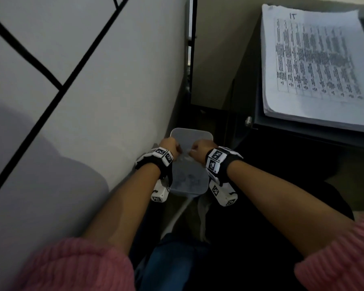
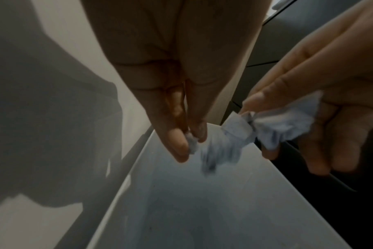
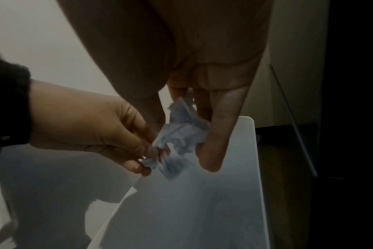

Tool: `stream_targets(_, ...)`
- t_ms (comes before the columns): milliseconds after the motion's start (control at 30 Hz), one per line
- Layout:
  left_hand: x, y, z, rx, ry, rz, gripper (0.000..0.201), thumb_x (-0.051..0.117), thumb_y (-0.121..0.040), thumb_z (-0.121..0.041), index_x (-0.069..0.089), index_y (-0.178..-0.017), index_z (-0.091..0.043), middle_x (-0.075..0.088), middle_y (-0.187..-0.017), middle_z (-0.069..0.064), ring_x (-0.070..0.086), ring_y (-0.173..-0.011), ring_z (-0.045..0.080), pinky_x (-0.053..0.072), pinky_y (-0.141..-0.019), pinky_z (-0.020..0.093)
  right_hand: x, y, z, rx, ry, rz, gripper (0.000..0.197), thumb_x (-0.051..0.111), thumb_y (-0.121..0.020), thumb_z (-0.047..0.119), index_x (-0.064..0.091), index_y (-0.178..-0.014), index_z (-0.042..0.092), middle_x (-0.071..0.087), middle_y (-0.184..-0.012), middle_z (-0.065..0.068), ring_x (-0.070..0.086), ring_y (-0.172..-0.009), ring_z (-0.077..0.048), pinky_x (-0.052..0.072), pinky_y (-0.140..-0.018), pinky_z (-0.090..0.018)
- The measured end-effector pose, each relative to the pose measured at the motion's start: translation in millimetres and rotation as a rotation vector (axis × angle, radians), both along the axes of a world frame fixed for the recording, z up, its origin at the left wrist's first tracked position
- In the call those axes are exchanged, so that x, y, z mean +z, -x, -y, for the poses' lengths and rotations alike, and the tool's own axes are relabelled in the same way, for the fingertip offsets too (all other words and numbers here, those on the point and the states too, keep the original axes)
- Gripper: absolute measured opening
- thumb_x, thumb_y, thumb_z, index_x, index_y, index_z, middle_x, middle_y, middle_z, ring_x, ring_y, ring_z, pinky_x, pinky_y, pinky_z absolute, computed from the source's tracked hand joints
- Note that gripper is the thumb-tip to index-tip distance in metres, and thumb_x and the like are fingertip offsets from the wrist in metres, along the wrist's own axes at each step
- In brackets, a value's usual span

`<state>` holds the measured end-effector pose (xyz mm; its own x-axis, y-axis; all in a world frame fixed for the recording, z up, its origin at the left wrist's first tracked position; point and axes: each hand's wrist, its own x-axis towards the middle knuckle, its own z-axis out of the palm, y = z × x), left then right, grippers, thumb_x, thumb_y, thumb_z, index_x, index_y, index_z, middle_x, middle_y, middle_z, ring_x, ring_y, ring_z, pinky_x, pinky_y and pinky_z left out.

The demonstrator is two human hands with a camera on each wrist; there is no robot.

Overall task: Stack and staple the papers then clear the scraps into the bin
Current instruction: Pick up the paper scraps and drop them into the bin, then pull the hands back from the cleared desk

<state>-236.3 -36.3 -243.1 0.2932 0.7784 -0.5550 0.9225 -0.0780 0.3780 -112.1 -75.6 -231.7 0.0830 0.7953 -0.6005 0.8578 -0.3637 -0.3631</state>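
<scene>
Both hands hover over a white rectangular bin on the floor by the wall. My left hand pinches a small scrap between thumb and fingertips. My right hand grips a crumpled wad of paper scraps, also seen as the wad in the right wrist view. A blurred scrap hangs between the two hands above the bin's opening. The stack of printed papers lies on the dark desk at the upper right.
A white wall with black lines runs close on the left of the bin. The dark desk edge overhangs on the right. The bin's inner floor shows some pale scraps. My legs are below.
</scene>
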Motion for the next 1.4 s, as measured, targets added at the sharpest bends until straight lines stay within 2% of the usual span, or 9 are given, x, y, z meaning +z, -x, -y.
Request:
stream_targets(267,-8,1,-1,0.052,0.022,0.030,0.026,0.058,-0.089,-0.009,0.069,-0.107,0.005,0.070,-0.110,0.023,0.067,-0.101,0.036,0.056,-0.088,0.038,-1,4,2,-0.015,0.036,-0.011,0.036,0.047,-0.095,0.029,0.062,-0.119,0.007,0.062,-0.124,-0.013,0.059,-0.112,-0.028,0.045,-0.084,-0.027)
stream_targets(467,4,7,5,0.045,-0.020,-0.002,0.028,0.052,-0.091,-0.014,0.069,-0.102,0.005,0.070,-0.107,0.023,0.068,-0.099,0.036,0.054,-0.085,0.036,20,-2,6,0.037,0.027,-0.045,0.039,0.043,-0.097,0.018,0.051,-0.134,0.011,0.048,-0.142,-0.010,0.048,-0.129,-0.026,0.039,-0.107,-0.030)
stream_targets(733,58,7,26,0.034,-0.121,0.050,0.032,0.050,-0.093,-0.019,0.067,-0.114,-0.001,0.066,-0.119,0.018,0.062,-0.111,0.031,0.048,-0.094,0.032,85,-20,41,0.072,-0.140,-0.214,0.036,0.048,-0.093,0.012,0.058,-0.128,0.015,0.059,-0.131,-0.009,0.056,-0.119,-0.022,0.045,-0.094,-0.025)
stream_targets(900,107,-1,49,0.001,-0.260,0.135,0.024,0.058,-0.088,-0.019,0.071,-0.102,-0.005,0.072,-0.106,0.016,0.066,-0.101,0.027,0.050,-0.086,0.028,136,-48,87,0.071,-0.326,-0.314,0.032,0.050,-0.092,0.017,0.063,-0.122,0.021,0.067,-0.117,-0.006,0.063,-0.109,-0.019,0.048,-0.094,-0.027)
stream_targets(1000,138,-16,70,-0.079,-0.371,0.200,0.021,0.058,-0.087,-0.018,0.071,-0.102,-0.011,0.072,-0.102,0.007,0.066,-0.096,0.022,0.049,-0.083,0.026,161,-77,124,0.055,-0.418,-0.340,0.032,0.053,-0.092,0.020,0.062,-0.123,0.023,0.069,-0.113,-0.003,0.063,-0.106,-0.016,0.049,-0.098,-0.028)
stream_targets(1100,161,-37,96,-0.174,-0.455,0.306,0.015,0.059,-0.087,-0.019,0.070,-0.097,-0.020,0.068,-0.088,-0.004,0.061,-0.077,0.007,0.045,-0.069,0.016,175,-113,165,-0.010,-0.491,-0.353,0.031,0.054,-0.092,0.019,0.062,-0.122,0.024,0.070,-0.109,-0.002,0.065,-0.105,-0.016,0.049,-0.099,-0.029)
stream_targets(1233,171,-71,127,-0.403,-0.478,0.375,0.020,0.059,-0.086,-0.025,0.055,-0.078,-0.042,0.066,-0.085,-0.014,0.056,-0.068,-0.006,0.045,-0.067,0.010,177,-164,219,-0.109,-0.539,-0.296,0.028,0.053,-0.092,0.021,0.063,-0.119,0.025,0.070,-0.102,0.002,0.066,-0.098,-0.019,0.049,-0.091,-0.022)
stream_targets(1300,170,-89,143,-0.532,-0.458,0.370,0.024,0.058,-0.086,-0.026,0.050,-0.077,-0.046,0.063,-0.085,-0.018,0.056,-0.070,-0.010,0.042,-0.066,0.002,172,-186,244,-0.148,-0.535,-0.265,0.025,0.053,-0.093,0.021,0.064,-0.111,0.035,0.066,-0.096,0.008,0.066,-0.094,-0.019,0.047,-0.082,-0.016)
stream_targets(1400,164,-111,158,-0.692,-0.425,0.364,0.026,0.056,-0.088,-0.030,0.045,-0.077,-0.051,0.054,-0.086,-0.025,0.052,-0.075,-0.014,0.042,-0.073,0.001,163,-212,275,-0.219,-0.531,-0.228,0.029,0.054,-0.092,0.021,0.056,-0.088,0.050,0.065,-0.093,0.012,0.066,-0.095,-0.017,0.050,-0.083,-0.018)
